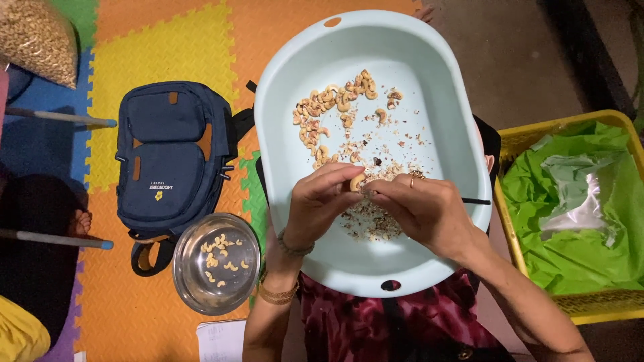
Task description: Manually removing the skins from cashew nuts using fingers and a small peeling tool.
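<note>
One cashew nut (356, 181) sits pinched between the fingertips of both your hands, held just above the near half of the pale blue tub (463, 121). Your left hand (318, 201) has its thumb and forefinger closed on the nut's left end; your right hand (419, 208), ring on one finger, meets it from the other side, fingers curled tight. Judged by its size, the nut is very light, hard yet brittle along its curve, so it will likely snap if you squeeze at the middle; hold it by the two ends and keep pressure modest. Its surface looks dry, not slippery. Directly beneath your hands lies a heap of skin flakes and crumbs (372, 224), loose and easily scattered. Farther up the tub floor, a cluster of unsorted cashews (329, 107) rests apart from that heap. Left of the tub, a steel bowl (191, 285) holds a few nuts. Beyond it lies a navy backpack (171, 154); to your right stands a yellow crate (570, 305) lined with green plastic.
</note>
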